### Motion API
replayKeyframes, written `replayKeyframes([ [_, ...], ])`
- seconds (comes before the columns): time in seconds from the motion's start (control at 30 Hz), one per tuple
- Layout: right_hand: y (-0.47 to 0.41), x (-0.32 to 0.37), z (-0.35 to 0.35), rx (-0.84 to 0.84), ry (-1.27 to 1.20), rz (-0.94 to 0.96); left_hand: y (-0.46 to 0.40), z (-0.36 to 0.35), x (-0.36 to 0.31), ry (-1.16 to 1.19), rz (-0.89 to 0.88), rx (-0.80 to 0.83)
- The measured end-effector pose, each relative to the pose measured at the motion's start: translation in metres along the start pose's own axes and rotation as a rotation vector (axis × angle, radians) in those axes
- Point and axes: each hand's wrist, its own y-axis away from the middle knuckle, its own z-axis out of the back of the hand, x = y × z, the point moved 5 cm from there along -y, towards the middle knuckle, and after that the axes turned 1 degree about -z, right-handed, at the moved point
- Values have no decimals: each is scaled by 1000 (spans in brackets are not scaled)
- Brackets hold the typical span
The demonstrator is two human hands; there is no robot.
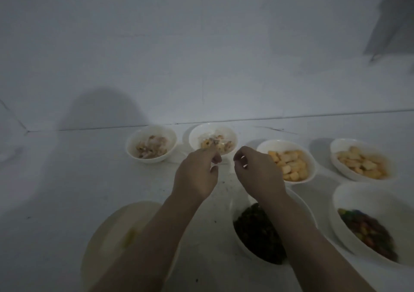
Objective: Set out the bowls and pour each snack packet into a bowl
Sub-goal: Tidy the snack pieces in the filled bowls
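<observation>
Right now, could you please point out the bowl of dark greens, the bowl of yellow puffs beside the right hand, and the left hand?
Bowl of dark greens (257, 235): head view, on the greens.
Bowl of yellow puffs (289, 164): head view, on the puffs.
Left hand (197, 175): head view, back of hand.

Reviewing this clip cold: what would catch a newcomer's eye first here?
Two hands meet at centre, the left hand pinching a clear packet over a back-row bowl, the right hand loosely curled beside it. White bowls of snacks ring them, with a dark-filled bowl under the right forearm.
</observation>
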Motion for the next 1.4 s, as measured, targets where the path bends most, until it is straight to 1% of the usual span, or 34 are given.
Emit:
replayKeyframes([
  [0.2,7,-64,63,-7,-17,-6,-5,-41,-74,76,-18,-11],
  [0.33,-4,-122,95,-6,9,-31,-20,-83,-121,92,2,57],
  [0.57,-26,-221,123,101,118,-71,-56,-167,-167,22,79,184],
  [0.67,-38,-259,120,205,169,-100,-70,-192,-168,-115,150,268],
  [0.73,-43,-277,110,267,202,-104,-74,-203,-166,-230,173,367],
  [0.8,-47,-291,99,299,209,-111,-75,-209,-167,-359,166,441],
  [0.83,-49,-296,95,296,207,-111,-76,-211,-169,-399,163,448],
  [0.97,-60,-303,87,253,220,-70,-82,-212,-170,-471,146,361],
  [1.07,-72,-298,82,221,225,-6,-94,-208,-157,-410,173,280],
  [1.23,-94,-290,77,164,236,37,-113,-200,-143,-342,230,211],
  [1.4,-109,-286,72,159,240,68,-121,-195,-134,-316,252,172],
])
